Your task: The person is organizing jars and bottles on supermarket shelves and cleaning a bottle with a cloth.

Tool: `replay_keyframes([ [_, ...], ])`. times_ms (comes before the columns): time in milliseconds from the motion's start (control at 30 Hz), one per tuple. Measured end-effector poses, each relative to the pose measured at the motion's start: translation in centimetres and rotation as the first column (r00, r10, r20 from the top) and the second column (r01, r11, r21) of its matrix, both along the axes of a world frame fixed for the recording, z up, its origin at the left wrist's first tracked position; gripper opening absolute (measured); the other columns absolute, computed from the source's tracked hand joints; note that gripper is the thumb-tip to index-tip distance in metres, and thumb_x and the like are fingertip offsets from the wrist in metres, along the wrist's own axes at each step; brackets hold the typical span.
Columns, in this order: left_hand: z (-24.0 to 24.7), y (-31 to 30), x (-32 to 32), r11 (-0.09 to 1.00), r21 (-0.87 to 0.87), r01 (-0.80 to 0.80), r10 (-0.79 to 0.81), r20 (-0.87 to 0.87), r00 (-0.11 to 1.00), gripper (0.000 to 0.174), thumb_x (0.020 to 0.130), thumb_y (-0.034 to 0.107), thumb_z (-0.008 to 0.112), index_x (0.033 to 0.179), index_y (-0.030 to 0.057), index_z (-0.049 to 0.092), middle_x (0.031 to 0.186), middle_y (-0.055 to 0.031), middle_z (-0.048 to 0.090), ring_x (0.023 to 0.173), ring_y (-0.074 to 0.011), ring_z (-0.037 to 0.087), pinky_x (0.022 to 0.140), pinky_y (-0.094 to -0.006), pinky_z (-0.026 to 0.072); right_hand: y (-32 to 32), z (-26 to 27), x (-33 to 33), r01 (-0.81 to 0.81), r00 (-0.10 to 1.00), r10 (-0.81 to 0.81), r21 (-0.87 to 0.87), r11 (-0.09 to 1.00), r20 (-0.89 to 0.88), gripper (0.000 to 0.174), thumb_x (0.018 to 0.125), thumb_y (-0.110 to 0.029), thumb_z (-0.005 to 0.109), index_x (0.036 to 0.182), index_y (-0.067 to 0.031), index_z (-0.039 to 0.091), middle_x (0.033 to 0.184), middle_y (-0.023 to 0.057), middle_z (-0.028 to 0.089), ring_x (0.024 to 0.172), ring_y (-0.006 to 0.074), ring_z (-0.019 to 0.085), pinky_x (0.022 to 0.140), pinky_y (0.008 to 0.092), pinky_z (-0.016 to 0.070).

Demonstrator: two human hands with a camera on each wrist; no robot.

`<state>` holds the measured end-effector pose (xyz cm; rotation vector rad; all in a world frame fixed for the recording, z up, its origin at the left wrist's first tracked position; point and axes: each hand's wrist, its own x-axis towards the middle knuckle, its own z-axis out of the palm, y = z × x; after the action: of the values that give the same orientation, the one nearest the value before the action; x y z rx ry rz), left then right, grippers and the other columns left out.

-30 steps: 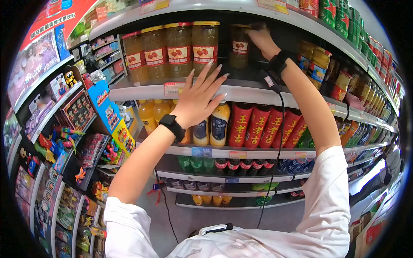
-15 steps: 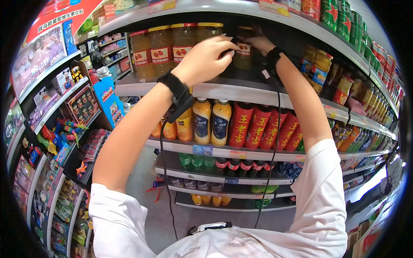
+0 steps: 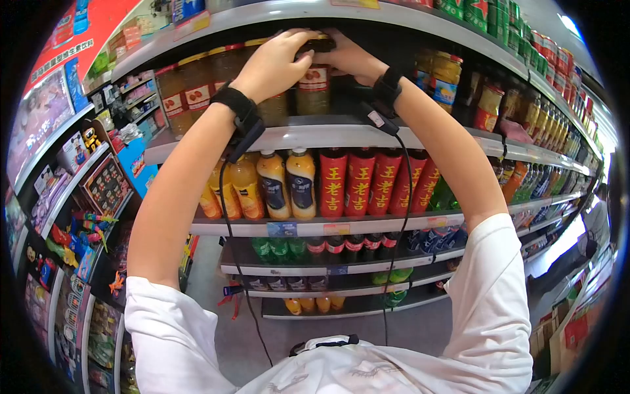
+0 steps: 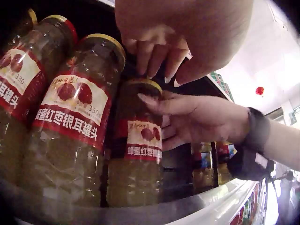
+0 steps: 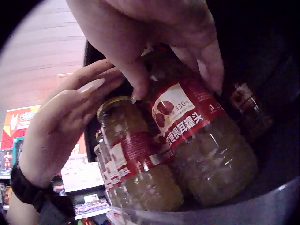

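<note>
A glass jar (image 3: 314, 82) with a yellow-rimmed lid and a red-and-white label with red dates stands on the upper shelf, at the right end of a row of like jars (image 4: 75, 112). My right hand (image 3: 354, 58) grips its upper part from the right; in the right wrist view the thumb and fingers of that hand wrap round the held jar (image 5: 201, 150). From the left, my left hand (image 3: 275, 62) reaches over the lid, thumb apart and fingers extended. In the left wrist view the fingertips of the left hand (image 4: 187, 33) are right at the lid.
Another jar (image 5: 251, 108) sits deeper in the dark shelf. Beneath the price rail (image 3: 420, 138) stand juice bottles (image 3: 300, 184) and red cans (image 3: 333, 184). Jars with blue labels (image 3: 445, 82) are farther right. A cable (image 3: 396, 230) hangs from the right wrist, another from the left.
My left hand has come up from the shelf edge to the jar's lid. The jar, in my right hand, has moved left, closer to the row. The head view has turned slightly.
</note>
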<state>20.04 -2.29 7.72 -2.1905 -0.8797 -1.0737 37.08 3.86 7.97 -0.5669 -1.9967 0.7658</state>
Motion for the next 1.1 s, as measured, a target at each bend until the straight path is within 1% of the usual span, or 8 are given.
replay_keyframes([
  [100, -0.1, 0.6, 0.2, 0.996, 0.085, -0.006, 0.009, -0.03, 1.0, 0.042, 0.088, 0.021, 0.049, 0.127, 0.0054, 0.046, 0.122, -0.0179, 0.051, 0.113, -0.0317, 0.049, 0.095, -0.0356, 0.0389, 0.7, -0.3, -0.4, -0.06, 0.998, 0.06, -0.018, 0.998, -0.011, 0.074, 0.074, -0.025, 0.072, 0.133, -0.009, 0.031, 0.117, 0.0128, 0.052, 0.101, 0.0213, 0.055, 0.081, 0.0358, 0.0485],
  [167, 0.0, 0.5, 0.3, 1.0, -0.026, -0.016, 0.016, 0.014, 1.0, 0.041, 0.088, 0.019, 0.047, 0.126, 0.004, 0.046, 0.121, -0.0186, 0.051, 0.114, -0.0319, 0.048, 0.096, -0.0352, 0.0378, 0.5, -0.4, -0.7, -0.046, 0.999, 0.047, 0.06, 0.997, -0.022, 0.071, 0.072, -0.022, 0.073, 0.131, -0.007, 0.036, 0.114, 0.0144, 0.054, 0.1, 0.0219, 0.056, 0.078, 0.035, 0.0501],
  [333, 0.0, 0.9, 0.4, 0.998, 0.041, -0.049, 0.049, 0.001, 0.999, 0.041, 0.089, 0.02, 0.045, 0.125, 0.0009, 0.046, 0.12, -0.0195, 0.052, 0.112, -0.0338, 0.048, 0.098, -0.0355, 0.0346, 0.6, -0.6, -1.0, -0.1, 0.987, 0.109, 0.083, 0.992, -0.12, 0.066, 0.07, -0.015, 0.073, 0.126, -0.0017, 0.04, 0.105, 0.0139, 0.057, 0.09, 0.0193, 0.058, 0.069, 0.0293, 0.0518],
  [633, -0.1, 1.9, 0.0, 0.942, 0.244, -0.23, 0.237, 0.0, 0.971, 0.035, 0.089, 0.03, 0.046, 0.114, 0.0067, 0.053, 0.108, -0.0143, 0.059, 0.103, -0.0314, 0.053, 0.1, -0.0442, 0.0294, 1.7, -0.9, -1.4, 0.09, 0.993, -0.071, 0.23, 0.969, -0.092, 0.079, 0.065, -0.028, 0.077, 0.128, -0.0005, 0.039, 0.111, 0.0173, 0.056, 0.099, 0.0246, 0.058, 0.08, 0.0326, 0.0508],
  [833, -0.1, 1.8, 0.3, 0.942, 0.198, -0.27, 0.276, -0.002, 0.961, 0.035, 0.09, 0.03, 0.048, 0.115, 0.0049, 0.051, 0.111, -0.0167, 0.057, 0.106, -0.0331, 0.051, 0.093, -0.0397, 0.0329, -1.0, 0.2, 2.6, -0.104, 0.989, 0.113, -0.098, 0.99, 0.092, 0.07, 0.077, -0.025, 0.066, 0.134, -0.0074, 0.028, 0.107, 0.0108, 0.057, 0.101, 0.0192, 0.055, 0.089, 0.0322, 0.0454],
  [967, -0.4, 2.1, 0.8, 0.933, 0.217, -0.288, 0.286, 0.041, 0.957, 0.037, 0.09, 0.032, 0.049, 0.113, 0.0031, 0.052, 0.109, -0.0173, 0.058, 0.105, -0.0328, 0.052, 0.092, -0.0395, 0.0345, 3.9, 0.8, 4.5, -0.026, 0.995, 0.038, -0.138, 0.99, 0.091, 0.044, 0.08, -0.026, 0.059, 0.12, -0.0093, 0.051, 0.099, 0.0031, 0.059, 0.089, 0.0153, 0.055, 0.082, 0.0294, 0.0434],
  [1000, -0.3, 2.0, 1.0, 0.937, 0.196, -0.289, 0.283, 0.057, 0.957, 0.036, 0.089, 0.032, 0.05, 0.112, 0.0037, 0.053, 0.107, -0.0163, 0.059, 0.103, -0.0323, 0.054, 0.091, -0.0403, 0.035, 3.4, 0.8, 4.9, 0.009, 0.997, -0.001, -0.123, 0.992, 0.072, 0.033, 0.078, -0.027, 0.059, 0.106, -0.01, 0.059, 0.097, 0.0026, 0.059, 0.086, 0.0157, 0.053, 0.078, 0.0306, 0.0419],
  [1100, -0.1, 2.4, 0.8, 0.945, 0.179, -0.272, 0.261, 0.084, 0.962, 0.034, 0.088, 0.031, 0.053, 0.109, 0.0034, 0.055, 0.102, -0.0173, 0.061, 0.096, -0.0336, 0.057, 0.087, -0.0405, 0.0379, 6.5, 1.1, 4.7, 0.159, 0.974, -0.152, -0.032, 0.987, 0.169, 0.039, 0.077, -0.027, 0.06, 0.112, -0.0096, 0.057, 0.103, 0.0071, 0.057, 0.094, 0.0186, 0.052, 0.079, 0.0362, 0.0427],
])
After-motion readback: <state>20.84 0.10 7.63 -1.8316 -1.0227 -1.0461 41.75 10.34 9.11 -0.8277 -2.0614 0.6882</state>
